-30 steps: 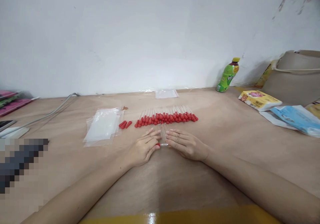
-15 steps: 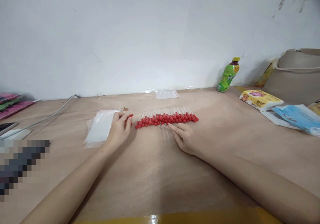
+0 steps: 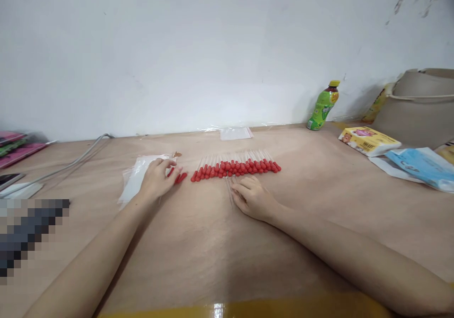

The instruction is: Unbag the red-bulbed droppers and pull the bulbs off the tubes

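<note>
In the head view, the half-curled left hand [image 3: 156, 178] is at loose red rubber bulbs [image 3: 182, 178]; the loosely curled right hand [image 3: 253, 197] is at thin clear tubes [image 3: 228, 191]. Neither grip can be told. At eleven o'clock from the right hand, red-bulbed clear droppers [image 3: 236, 168] lie aligned, probably for order. The green bottle's [image 3: 321, 110] lettering, at one o'clock, is illegible.

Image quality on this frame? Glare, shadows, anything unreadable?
Head view: white glare on the yellow strip at the bottom edge; soft shadow beside the left forearm; clear tubes faint against the table; block at lower left pixelated, contents unreadable.
</note>
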`<state>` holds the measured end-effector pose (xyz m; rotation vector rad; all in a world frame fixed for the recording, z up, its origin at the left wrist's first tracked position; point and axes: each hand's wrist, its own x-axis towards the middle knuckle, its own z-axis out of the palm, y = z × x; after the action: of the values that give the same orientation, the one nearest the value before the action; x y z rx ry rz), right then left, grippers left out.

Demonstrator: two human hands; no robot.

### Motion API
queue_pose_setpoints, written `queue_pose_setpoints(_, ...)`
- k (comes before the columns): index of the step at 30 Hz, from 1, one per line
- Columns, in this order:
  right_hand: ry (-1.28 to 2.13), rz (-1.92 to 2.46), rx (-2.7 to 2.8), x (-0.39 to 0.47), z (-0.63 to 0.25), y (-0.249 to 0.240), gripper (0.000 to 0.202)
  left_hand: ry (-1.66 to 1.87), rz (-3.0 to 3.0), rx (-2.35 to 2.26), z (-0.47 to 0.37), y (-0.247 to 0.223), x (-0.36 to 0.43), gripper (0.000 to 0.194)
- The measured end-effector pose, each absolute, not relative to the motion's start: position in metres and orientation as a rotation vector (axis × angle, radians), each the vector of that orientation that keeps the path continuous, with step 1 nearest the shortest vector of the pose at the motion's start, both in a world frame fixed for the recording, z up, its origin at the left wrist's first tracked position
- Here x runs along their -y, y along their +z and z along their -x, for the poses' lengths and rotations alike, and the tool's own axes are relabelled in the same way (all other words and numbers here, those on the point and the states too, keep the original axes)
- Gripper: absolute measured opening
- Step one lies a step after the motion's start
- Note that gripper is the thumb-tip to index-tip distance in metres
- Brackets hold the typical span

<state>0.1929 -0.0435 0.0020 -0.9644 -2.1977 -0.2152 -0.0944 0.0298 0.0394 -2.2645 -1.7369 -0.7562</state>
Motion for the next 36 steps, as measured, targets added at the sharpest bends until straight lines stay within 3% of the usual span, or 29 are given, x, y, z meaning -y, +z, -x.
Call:
queue_pose_setpoints(4,-0.080,0.991,2.235,0.046,-0.195,0.003,0.029,-0.678,2.447,1.333,0.074,0.040,-0.017,0.032)
queue_pose_setpoints(10,-0.044,1.036,2.261,0.049,-0.196,0.007,0.050,-0.577,2.451,1.323,0.070,0.031,-0.018,0.032)
queue_pose_setpoints(27,0.010,1.021,2.501,0.056,-0.192,0.015,0.052,-0.536,2.367,1.457,0.074,0.025,-0.023,0.031)
queue_pose_setpoints(36,0.169,0.930,2.528,0.059,-0.195,0.017,0.061,-0.779,2.376,1.552,0.083,0.027,-0.026,0.024)
